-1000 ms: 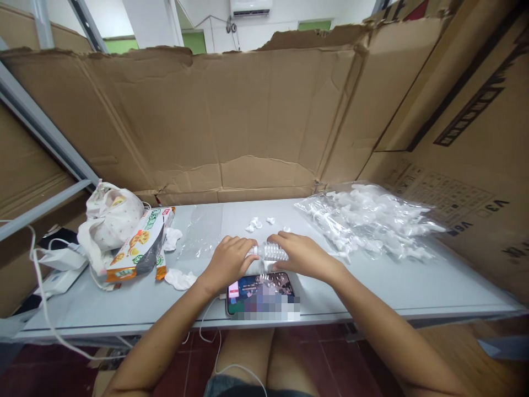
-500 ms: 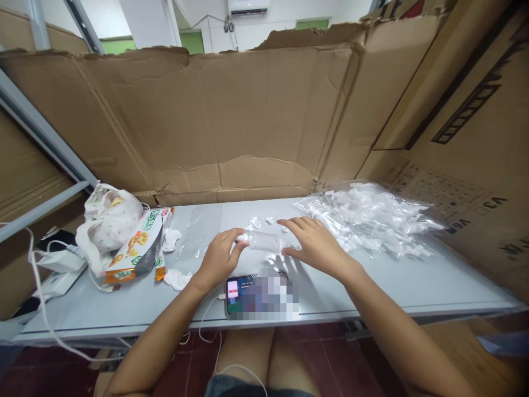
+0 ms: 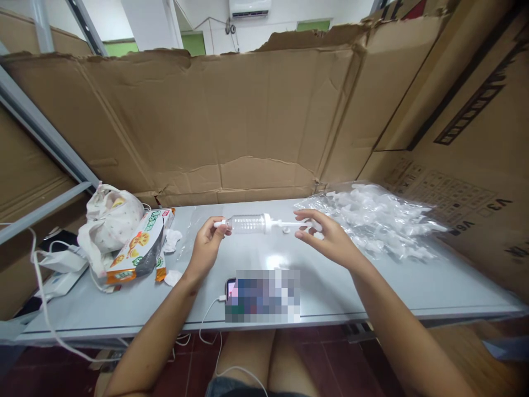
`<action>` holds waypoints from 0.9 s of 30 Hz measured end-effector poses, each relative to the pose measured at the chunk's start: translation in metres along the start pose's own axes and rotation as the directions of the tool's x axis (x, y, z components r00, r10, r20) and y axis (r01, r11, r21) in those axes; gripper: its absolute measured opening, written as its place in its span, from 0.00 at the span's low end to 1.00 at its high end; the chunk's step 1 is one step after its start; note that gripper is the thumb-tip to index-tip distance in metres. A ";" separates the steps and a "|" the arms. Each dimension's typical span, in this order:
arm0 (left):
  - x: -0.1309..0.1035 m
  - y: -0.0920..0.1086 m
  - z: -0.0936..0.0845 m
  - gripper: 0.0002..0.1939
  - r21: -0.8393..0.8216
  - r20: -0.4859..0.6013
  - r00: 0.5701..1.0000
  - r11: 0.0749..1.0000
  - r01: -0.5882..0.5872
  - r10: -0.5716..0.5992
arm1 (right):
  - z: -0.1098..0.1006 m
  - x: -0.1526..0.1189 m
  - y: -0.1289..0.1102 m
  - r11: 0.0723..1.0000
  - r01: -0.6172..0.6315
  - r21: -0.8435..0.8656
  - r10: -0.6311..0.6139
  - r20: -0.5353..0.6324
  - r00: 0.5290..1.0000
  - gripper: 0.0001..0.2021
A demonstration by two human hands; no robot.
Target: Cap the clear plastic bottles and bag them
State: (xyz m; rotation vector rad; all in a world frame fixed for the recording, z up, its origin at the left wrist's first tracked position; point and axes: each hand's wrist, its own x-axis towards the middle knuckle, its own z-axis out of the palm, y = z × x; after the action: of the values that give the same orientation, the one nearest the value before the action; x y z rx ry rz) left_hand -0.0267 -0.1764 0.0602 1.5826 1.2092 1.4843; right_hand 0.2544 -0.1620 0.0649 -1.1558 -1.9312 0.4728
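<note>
A large clear plastic syringe (image 3: 248,223) with white fittings lies level between my hands, just above the table. Its barrel has rows of markings, and a long white plunger rod (image 3: 292,224) sticks out to the right. My left hand (image 3: 209,242) pinches the white nozzle end between thumb and fingers. At the other end, my right hand (image 3: 326,237) has its curled fingers around the white plunger handle, which they partly cover. A small white piece (image 3: 286,230) shows under the rod.
A clear bag of white plastic parts (image 3: 372,220) lies to the right. A phone (image 3: 230,289) on a cable sits at the front edge. On the left are a snack box (image 3: 138,245), a cloth bag (image 3: 111,215) and crumpled tissue (image 3: 171,241). Cardboard (image 3: 248,121) walls the back.
The syringe has risen and shifted left with my left hand. Its plunger rod now extends far out to the right, and my right hand has moved right and closed around the handle.
</note>
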 end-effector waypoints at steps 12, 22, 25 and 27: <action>-0.010 0.001 0.003 0.14 0.133 0.205 0.978 0.991 0.012 -0.039 | 0.022 0.000 -0.017 0.971 0.008 0.241 -0.092 0.339 0.936 0.23; -0.008 -0.032 -0.072 0.15 0.942 0.299 0.910 0.241 -0.233 -0.288 | 0.021 0.000 -0.016 0.975 -0.092 0.202 0.053 0.188 0.981 0.18; -0.010 -0.044 -0.077 0.16 0.920 0.357 0.876 0.284 -0.270 -0.324 | 0.034 -0.002 -0.016 0.939 -0.164 0.302 0.079 0.275 0.958 0.18; -0.010 -0.049 -0.075 0.16 0.903 0.383 0.873 0.320 -0.285 -0.302 | 0.047 -0.005 -0.018 0.901 -0.211 0.378 0.073 0.347 0.935 0.17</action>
State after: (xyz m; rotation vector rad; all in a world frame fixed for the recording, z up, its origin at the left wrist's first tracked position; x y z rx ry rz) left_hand -0.1085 -0.1775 0.0235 2.4675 1.8882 0.0455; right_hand 0.2076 -0.1715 0.0465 -0.9876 -1.8930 1.1571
